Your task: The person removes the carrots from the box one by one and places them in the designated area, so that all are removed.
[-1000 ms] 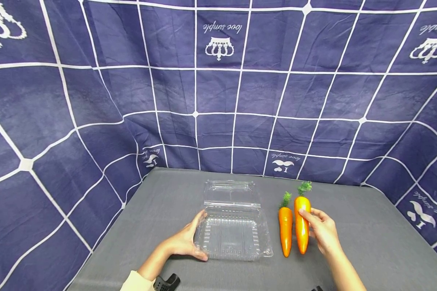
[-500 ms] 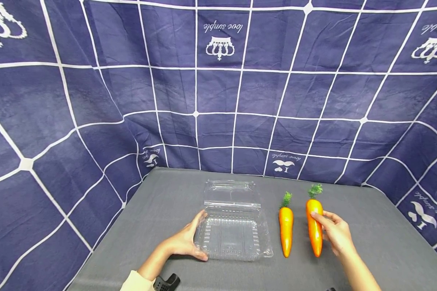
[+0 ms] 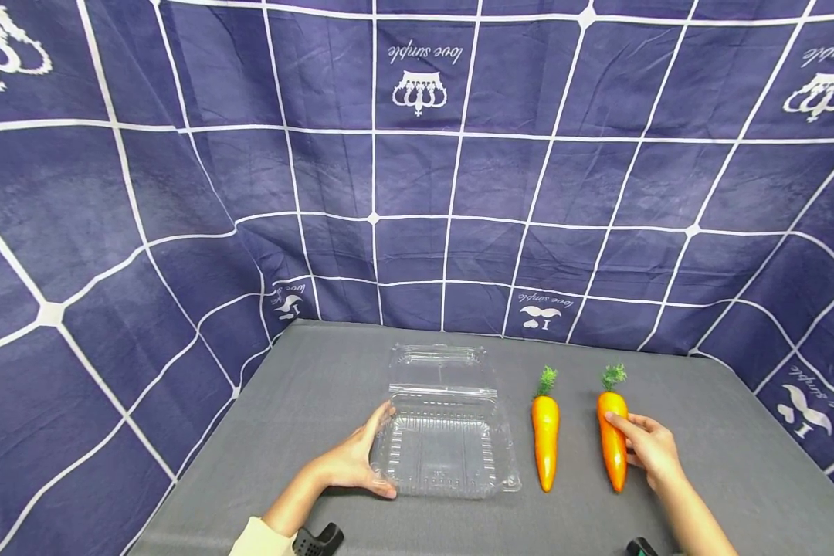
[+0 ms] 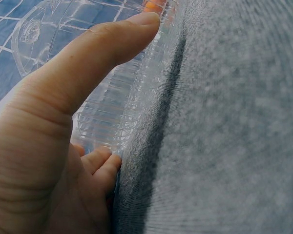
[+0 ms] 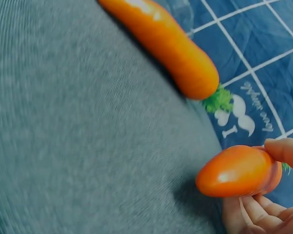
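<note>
A clear plastic clamshell container lies with its lid folded back toward the curtain. My left hand grips the container's left side, thumb at the front corner and fingers farther back; the left wrist view shows the thumb along its near wall. Between thumb and fingers, my right hand holds an orange carrot with a green tuft at its far end. In the right wrist view this carrot points its tip at the camera, a shadow beside it on the cloth. A second carrot lies between container and right hand.
Grey cloth covers the tabletop. Behind and along both sides hangs a blue curtain with white grid lines. A black wrist device shows below the left hand.
My right hand has moved the carrot right and slightly toward me, widening the gap to the second carrot. The left hand, container and second carrot have stayed in place.
</note>
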The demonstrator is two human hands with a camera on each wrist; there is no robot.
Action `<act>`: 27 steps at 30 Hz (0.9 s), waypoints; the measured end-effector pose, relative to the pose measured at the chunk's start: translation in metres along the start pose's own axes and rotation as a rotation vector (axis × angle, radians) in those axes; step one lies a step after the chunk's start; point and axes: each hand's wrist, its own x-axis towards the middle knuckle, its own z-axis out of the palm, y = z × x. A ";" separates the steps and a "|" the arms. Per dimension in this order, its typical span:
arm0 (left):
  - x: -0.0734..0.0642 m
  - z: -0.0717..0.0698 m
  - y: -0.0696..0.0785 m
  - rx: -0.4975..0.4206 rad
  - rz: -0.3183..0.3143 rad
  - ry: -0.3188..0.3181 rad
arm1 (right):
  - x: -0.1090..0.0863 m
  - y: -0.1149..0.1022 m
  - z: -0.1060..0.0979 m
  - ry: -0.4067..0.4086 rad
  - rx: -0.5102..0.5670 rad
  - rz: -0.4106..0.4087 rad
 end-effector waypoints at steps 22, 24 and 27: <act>0.000 0.000 0.000 0.003 0.003 0.000 | 0.008 0.001 0.001 -0.023 -0.249 -0.033; 0.000 0.000 0.000 -0.001 0.005 0.001 | 0.008 0.001 0.001 -0.026 -0.247 -0.034; 0.001 0.000 -0.001 -0.007 0.010 0.002 | 0.008 0.003 -0.002 -0.020 -0.243 -0.035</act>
